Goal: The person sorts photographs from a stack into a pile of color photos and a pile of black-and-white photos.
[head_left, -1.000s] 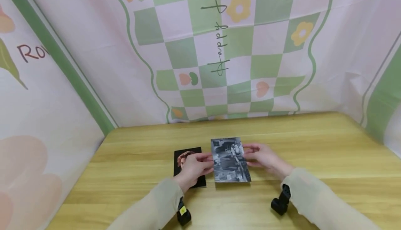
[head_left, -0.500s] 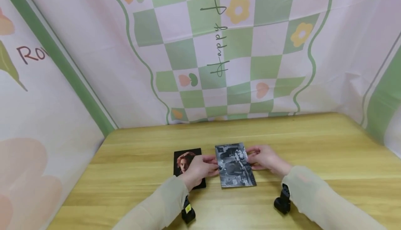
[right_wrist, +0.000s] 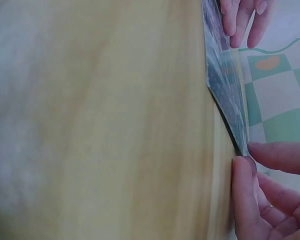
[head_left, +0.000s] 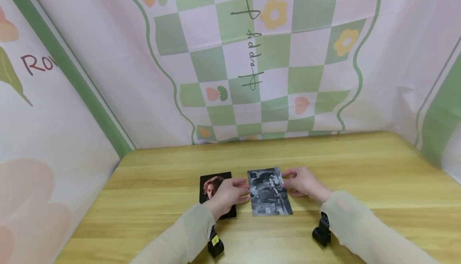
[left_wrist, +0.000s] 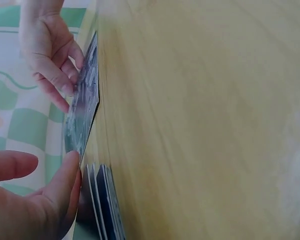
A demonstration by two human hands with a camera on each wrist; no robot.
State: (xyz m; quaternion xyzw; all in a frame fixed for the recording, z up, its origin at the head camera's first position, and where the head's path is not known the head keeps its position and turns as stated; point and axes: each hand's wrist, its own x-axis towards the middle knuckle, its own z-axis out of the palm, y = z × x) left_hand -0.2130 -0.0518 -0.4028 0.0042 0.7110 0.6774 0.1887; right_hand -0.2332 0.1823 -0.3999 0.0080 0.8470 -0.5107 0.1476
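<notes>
A black-and-white photo card (head_left: 269,194) is low over the tabletop or on it, between my two hands. My right hand (head_left: 304,184) pinches its right edge, with fingertips on either side of the card in the right wrist view. At the opposite edge, my left hand (head_left: 228,196) touches the card with fairly straight fingertips, its other finger (left_wrist: 12,165) standing apart in the left wrist view. Under the left hand lies a black card with a portrait (head_left: 212,185), partly covered by the hand. From the side it is a stack of several layers (left_wrist: 107,200).
The wooden table (head_left: 151,200) extends around the cards on all sides. A printed cloth (head_left: 273,52) with green checks hangs behind its back edge. Another cloth wall (head_left: 72,116) stands at the left. Each wrist wears a small black camera (head_left: 321,234).
The photo card has moved down and right to beside the portrait card. My left hand followed rightward, uncovering more of the portrait. In the last half second both hands shifted only slightly.
</notes>
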